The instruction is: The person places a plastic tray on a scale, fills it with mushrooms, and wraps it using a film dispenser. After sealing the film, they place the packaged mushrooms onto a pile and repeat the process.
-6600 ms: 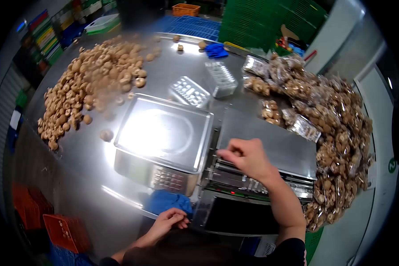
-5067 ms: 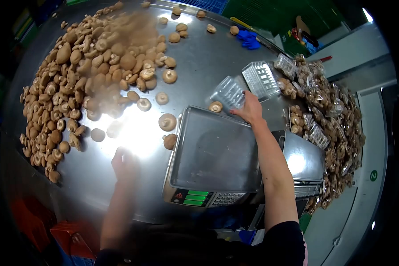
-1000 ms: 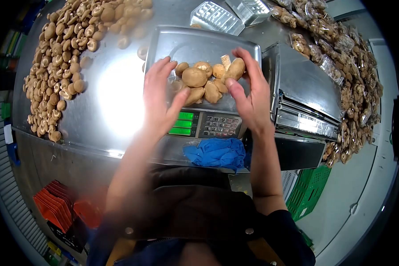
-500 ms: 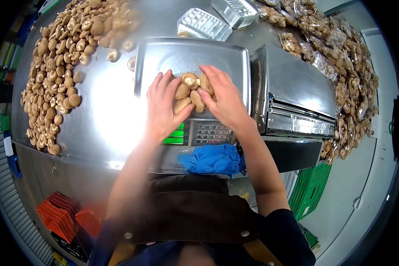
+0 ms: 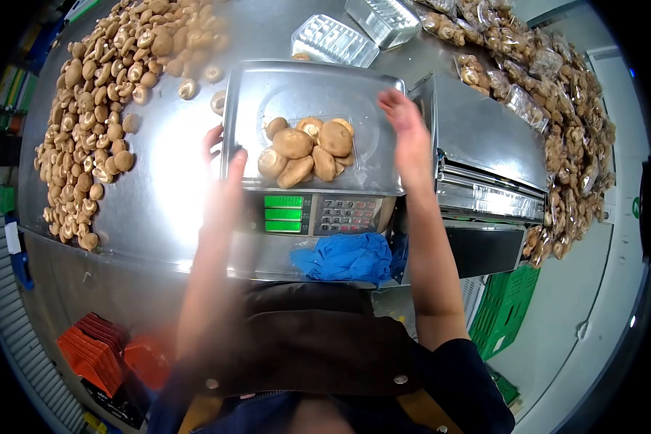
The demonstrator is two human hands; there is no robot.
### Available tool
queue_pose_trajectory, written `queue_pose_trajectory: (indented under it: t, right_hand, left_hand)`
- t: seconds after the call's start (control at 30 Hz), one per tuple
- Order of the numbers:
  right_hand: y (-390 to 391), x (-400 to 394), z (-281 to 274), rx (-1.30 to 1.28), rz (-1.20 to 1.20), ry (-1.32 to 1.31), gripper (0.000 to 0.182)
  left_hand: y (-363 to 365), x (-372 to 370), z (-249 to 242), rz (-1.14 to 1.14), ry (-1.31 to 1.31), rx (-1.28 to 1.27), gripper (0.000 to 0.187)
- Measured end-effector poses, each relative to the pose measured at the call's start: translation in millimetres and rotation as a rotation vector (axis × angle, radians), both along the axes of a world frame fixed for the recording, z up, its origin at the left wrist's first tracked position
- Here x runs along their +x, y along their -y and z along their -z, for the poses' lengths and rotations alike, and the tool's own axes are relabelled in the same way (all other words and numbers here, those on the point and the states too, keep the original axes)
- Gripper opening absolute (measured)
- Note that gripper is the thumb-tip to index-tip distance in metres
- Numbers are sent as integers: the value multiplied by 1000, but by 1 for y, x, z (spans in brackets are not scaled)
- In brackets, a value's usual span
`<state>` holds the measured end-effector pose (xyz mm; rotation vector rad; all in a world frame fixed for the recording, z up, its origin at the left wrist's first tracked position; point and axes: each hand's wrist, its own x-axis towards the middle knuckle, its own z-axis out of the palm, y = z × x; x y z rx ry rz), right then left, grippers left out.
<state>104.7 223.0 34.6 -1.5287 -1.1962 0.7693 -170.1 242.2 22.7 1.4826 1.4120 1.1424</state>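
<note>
Several brown mushrooms (image 5: pixel 294 143) sit heaped in a clear plastic tray (image 5: pixel 356 145) on the steel pan (image 5: pixel 378 170) of a weighing scale. My left hand (image 5: pixel 223 170) is at the pan's left edge, thumb and fingers apart, holding nothing. On the other side, my right hand (image 5: pixel 406 134) hovers by the pan's right edge, fingers stretched out and free of the mushrooms. Below the pan, the scale's green display (image 5: pixel 283 214) is lit beside its keypad (image 5: pixel 346 215). Some of the tray is hidden under the mushrooms.
A large pile of loose mushrooms (image 5: pixel 98 108) spreads over the table's left. Clear trays (image 5: pixel 333 42) lie behind the scale. A steel wrapping machine (image 5: pixel 488 145) stands to the right, with bagged mushrooms (image 5: pixel 575 145) beyond. Blue cloth or gloves (image 5: pixel 346 259) lie in front.
Both hands have let go of the mushrooms and moved apart, the left one leftward, the right one rightward. The mushrooms in the tray are now uncovered.
</note>
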Motion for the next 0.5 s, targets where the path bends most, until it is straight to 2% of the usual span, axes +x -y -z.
queue_pose_trajectory:
  t: [0.03, 0.13, 0.17, 0.23, 0.27, 0.3, 0.33, 0.37, 0.4, 0.47, 0.5]
  right_hand:
    - [1, 9, 3, 20, 89, -99, 49]
    - [13, 6, 7, -331, 148, 202, 50]
    - [17, -4, 10, -356, 98, 221, 56]
    - [20, -26, 13, -387, 70, 232, 61]
    - [18, -35, 16, -396, 43, 252, 62]
    - [15, -41, 20, -402, 18, 273, 64]
    - [11, -46, 27, -363, 30, 424, 63]
    - [10, -45, 27, -370, 18, 341, 64]
    - [9, -43, 32, -344, 3, 246, 65]
    - [12, -35, 27, -297, -15, 149, 68]
    - [18, -28, 18, -285, -28, 156, 69]
  left_hand:
    - [-1, -8, -4, -46, -4, -141, 47]
    - [0, -24, 3, 27, 40, -259, 43]
    - [1, -21, 12, 63, 60, -243, 43]
    - [1, -14, 35, 118, -123, -266, 44]
    - [1, -9, 44, 98, -228, -171, 45]
    - [-1, -8, 49, 87, -181, -223, 46]
    - [-6, -9, 52, 81, -133, -270, 47]
    - [-9, -6, 53, 78, -86, -318, 47]
    - [-6, 2, 33, 27, 38, -367, 49]
    - [-1, 3, 10, 73, 53, -402, 49]
    - [-1, -4, 19, 90, 8, -347, 47]
